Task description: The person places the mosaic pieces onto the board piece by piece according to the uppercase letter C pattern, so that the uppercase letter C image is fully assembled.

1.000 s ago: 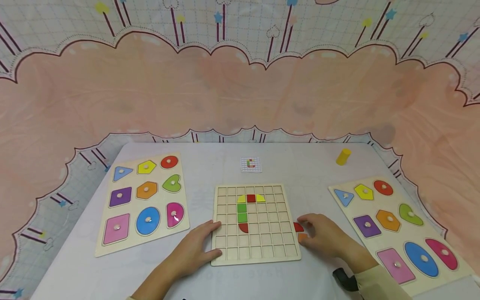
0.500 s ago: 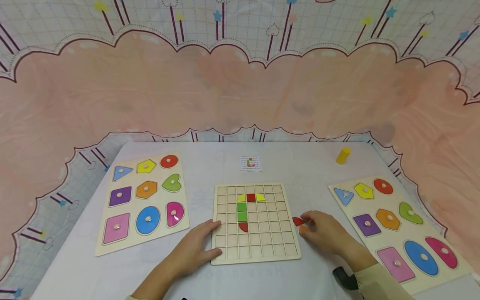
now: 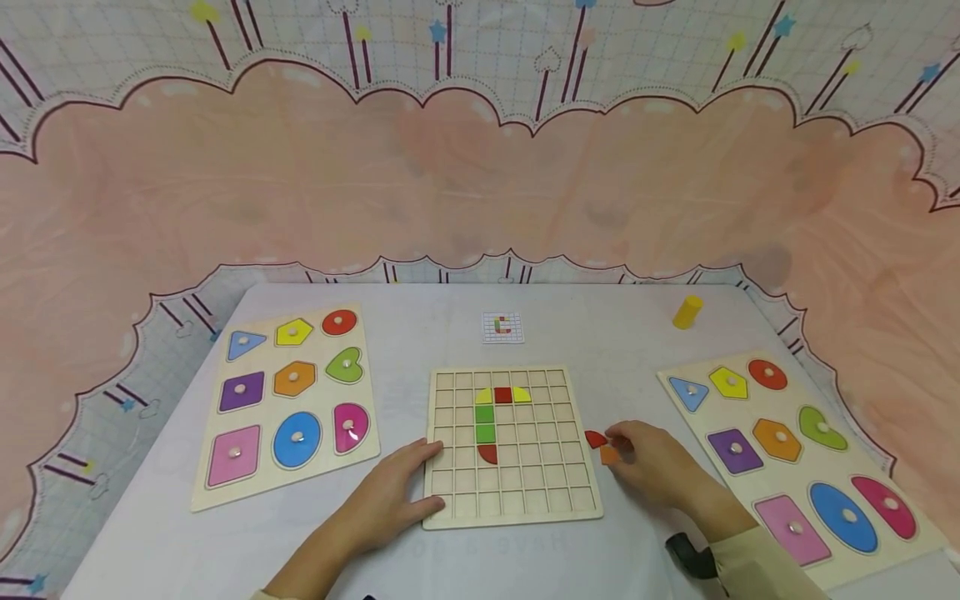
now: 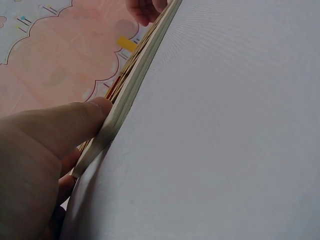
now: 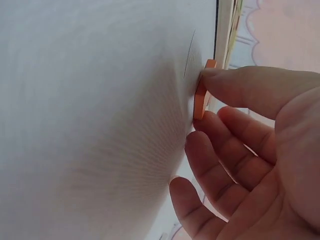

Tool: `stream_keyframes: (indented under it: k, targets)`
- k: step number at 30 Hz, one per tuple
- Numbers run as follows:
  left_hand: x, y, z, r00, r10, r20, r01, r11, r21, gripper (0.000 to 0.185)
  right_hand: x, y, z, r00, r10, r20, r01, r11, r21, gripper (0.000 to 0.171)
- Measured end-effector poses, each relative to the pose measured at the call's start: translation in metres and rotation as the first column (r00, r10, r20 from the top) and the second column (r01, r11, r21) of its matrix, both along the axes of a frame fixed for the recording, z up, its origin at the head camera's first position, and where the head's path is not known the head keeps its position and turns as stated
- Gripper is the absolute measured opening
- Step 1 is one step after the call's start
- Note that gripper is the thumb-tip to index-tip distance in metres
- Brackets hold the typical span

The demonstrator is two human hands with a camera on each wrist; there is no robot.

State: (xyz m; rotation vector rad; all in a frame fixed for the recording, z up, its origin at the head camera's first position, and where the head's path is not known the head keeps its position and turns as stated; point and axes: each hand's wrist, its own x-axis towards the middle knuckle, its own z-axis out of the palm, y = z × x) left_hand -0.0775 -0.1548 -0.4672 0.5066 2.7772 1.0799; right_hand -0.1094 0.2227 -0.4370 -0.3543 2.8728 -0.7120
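A square wooden grid board [image 3: 536, 487] lies in the middle of the table. Several coloured pieces sit in its cells: yellow quarter-rounds [image 3: 521, 396], a red square [image 3: 503, 396], green squares [image 3: 485, 423] and a red quarter-round [image 3: 487, 454]. My left hand [image 3: 390, 492] rests at the board's left edge, thumb and fingertips touching it. To the board's right, my right hand [image 3: 652, 462] pinches a flat orange piece [image 5: 201, 100], its thumb on one side and a fingertip by its lower end. A loose red quarter-round piece [image 3: 596, 439] lies right beside the index fingertip.
Knobbed shape puzzle boards stand on the left [image 3: 279, 450] and the right [image 3: 720, 500], the right one partly behind my forearm. A small pattern card [image 3: 491, 333] lies beyond the grid board. At the back right stands a yellow cylinder [image 3: 687, 312].
My right hand has moved slightly away from me beside the board. The orange piece and loose red piece have shifted the same way, and more of the orange shows. My left hand has stayed put.
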Motion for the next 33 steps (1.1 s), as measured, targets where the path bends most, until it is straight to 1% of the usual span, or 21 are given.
stream_keyframes:
  k: [6, 13, 17, 21, 27, 33]
  targets:
    - [0.0, 0.0, -0.001, 1.0, -0.003, -0.003, 0.003, 1.0, -0.003, 0.067, 0.0, 0.001, 0.0, 1.0, -0.006, -0.001, 0.006, 1.0, 0.016, 0.037]
    - [-0.001, -0.001, -0.002, 1.0, -0.005, -0.004, 0.005, 1.0, -0.009, 0.067, -0.001, 0.002, -0.001, 0.999, -0.027, 0.028, 0.027, 1.0, -0.014, 0.038]
    - [-0.001, -0.001, -0.001, 1.0, -0.005, -0.004, 0.005, 1.0, -0.012, 0.067, -0.001, 0.003, -0.002, 0.999, -0.034, 0.028, 0.035, 0.999, -0.014, 0.037]
    - [-0.001, 0.0, -0.001, 1.0, -0.003, -0.004, 0.002, 1.0, -0.012, 0.067, -0.001, 0.004, -0.001, 1.0, -0.019, 0.02, 0.02, 1.0, -0.019, 0.036]
    - [-0.001, 0.0, 0.0, 1.0, 0.003, 0.004, -0.003, 1.0, -0.013, 0.068, -0.001, 0.002, 0.003, 1.0, -0.023, 0.008, 0.023, 0.999, -0.045, 0.035]
    - [0.0, 0.001, 0.001, 1.0, 0.006, 0.019, -0.006, 1.0, -0.009, 0.068, 0.0, -0.011, 0.013, 1.0, -0.007, 0.016, 0.008, 0.996, -0.093, 0.036]
